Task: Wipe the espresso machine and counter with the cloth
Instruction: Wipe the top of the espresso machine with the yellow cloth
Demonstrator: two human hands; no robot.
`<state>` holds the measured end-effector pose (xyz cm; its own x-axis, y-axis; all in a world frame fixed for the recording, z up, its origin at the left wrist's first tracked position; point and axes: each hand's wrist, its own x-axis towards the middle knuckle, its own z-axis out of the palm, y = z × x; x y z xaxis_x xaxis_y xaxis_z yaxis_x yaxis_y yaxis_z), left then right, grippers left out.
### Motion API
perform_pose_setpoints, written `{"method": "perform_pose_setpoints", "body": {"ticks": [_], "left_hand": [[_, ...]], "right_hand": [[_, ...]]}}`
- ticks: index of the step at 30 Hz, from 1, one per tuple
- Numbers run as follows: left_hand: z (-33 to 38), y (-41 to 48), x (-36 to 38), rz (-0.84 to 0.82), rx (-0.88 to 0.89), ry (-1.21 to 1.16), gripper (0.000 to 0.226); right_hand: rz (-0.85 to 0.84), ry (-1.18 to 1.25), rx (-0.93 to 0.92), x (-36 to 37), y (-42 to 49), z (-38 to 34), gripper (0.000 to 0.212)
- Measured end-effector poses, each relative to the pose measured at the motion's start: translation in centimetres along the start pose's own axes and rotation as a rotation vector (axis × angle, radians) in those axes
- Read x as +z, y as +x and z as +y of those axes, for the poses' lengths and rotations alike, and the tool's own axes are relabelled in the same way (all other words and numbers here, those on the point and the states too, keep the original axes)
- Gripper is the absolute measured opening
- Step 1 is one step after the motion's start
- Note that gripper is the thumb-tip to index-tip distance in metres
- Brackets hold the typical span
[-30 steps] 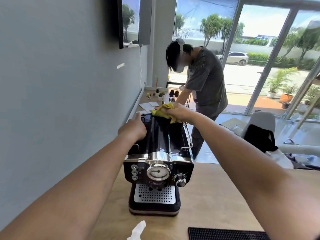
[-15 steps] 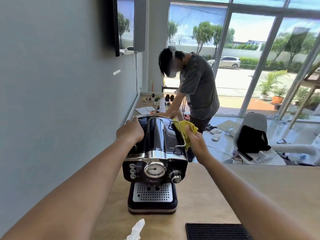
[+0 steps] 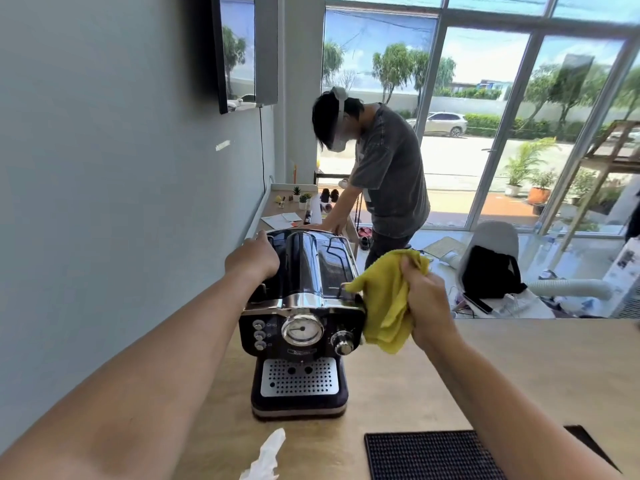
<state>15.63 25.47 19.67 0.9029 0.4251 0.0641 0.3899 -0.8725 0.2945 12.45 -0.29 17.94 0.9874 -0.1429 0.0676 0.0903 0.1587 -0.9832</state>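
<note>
Above the tabletop (image 3: 398, 386), the cloth (image 3: 384, 306) is clenched in the right hand (image 3: 427, 299) and laid against the espresso machine's (image 3: 301, 327) right side for wiping. Farther back, its top is gripped by the left hand (image 3: 252, 259), apparently for steadying.

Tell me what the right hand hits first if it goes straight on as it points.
The espresso machine, its right side; the yellow cloth in the right hand seems to touch it, depth unclear.
</note>
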Motion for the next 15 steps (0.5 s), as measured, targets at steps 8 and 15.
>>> {"method": "perform_pose_setpoints", "body": {"ticks": [8, 15], "left_hand": [[0.0, 0.2, 0.2, 0.008, 0.007, 0.0, 0.068], [-0.1, 0.4, 0.1, 0.001, 0.003, -0.031, 0.064]], "right_hand": [[-0.069, -0.269, -0.434, 7.7, 4.2, -5.1, 0.026], [-0.583, -1.207, -0.273, 13.9, 5.0, 0.7, 0.047]]}}
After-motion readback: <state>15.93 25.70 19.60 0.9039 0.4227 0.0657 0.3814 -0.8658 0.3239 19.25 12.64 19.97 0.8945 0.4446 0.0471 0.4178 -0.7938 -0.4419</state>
